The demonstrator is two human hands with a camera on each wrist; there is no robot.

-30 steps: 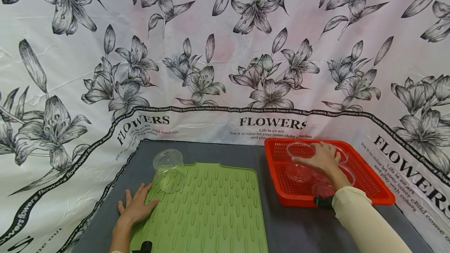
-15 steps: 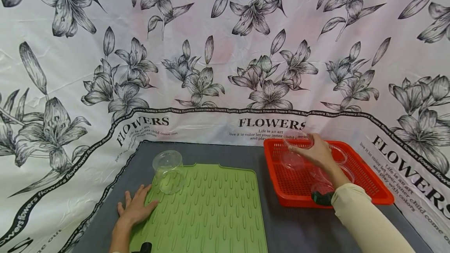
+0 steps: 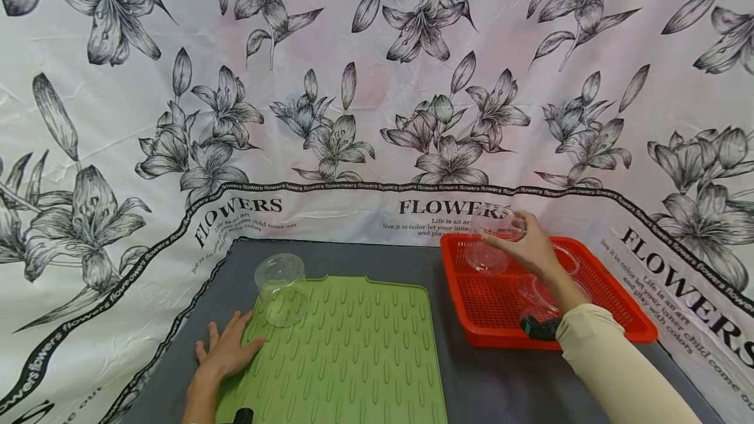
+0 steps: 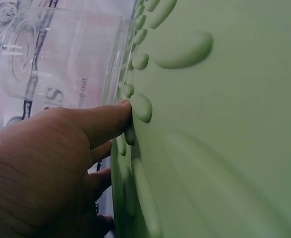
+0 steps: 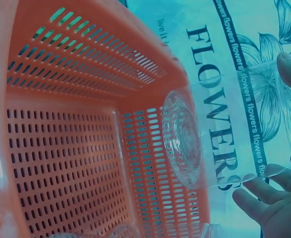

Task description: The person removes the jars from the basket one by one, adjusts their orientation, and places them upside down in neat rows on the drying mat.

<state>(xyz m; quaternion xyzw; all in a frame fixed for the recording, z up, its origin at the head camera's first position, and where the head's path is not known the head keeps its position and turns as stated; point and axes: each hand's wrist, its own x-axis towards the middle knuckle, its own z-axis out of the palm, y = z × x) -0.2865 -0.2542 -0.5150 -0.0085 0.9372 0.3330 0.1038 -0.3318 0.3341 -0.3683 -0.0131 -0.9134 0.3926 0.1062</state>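
My right hand (image 3: 530, 250) grips a clear plastic cup (image 3: 486, 258) near its rim, thumb on one side and fingers on the other. The cup hangs base down above the left part of the red basket (image 3: 456, 306); in the right wrist view its ringed base (image 5: 182, 139) shows against the basket wall. My left hand (image 3: 226, 350) rests with spread fingers on the left edge of the green mat (image 3: 353, 352). Just beyond it, another clear cup (image 3: 281, 290) stands rim down at the mat's far left corner.
More clear cups (image 3: 568, 257) lie in the basket's right part, partly hidden by my right hand and forearm. The grey tabletop (image 3: 489, 385) runs around the mat and basket. A flower-printed sheet (image 3: 330, 214) rises behind the table and along its sides.
My right hand has lifted the clear cup up from inside the basket and slightly leftward. My left hand and the cup on the mat have stayed in place.
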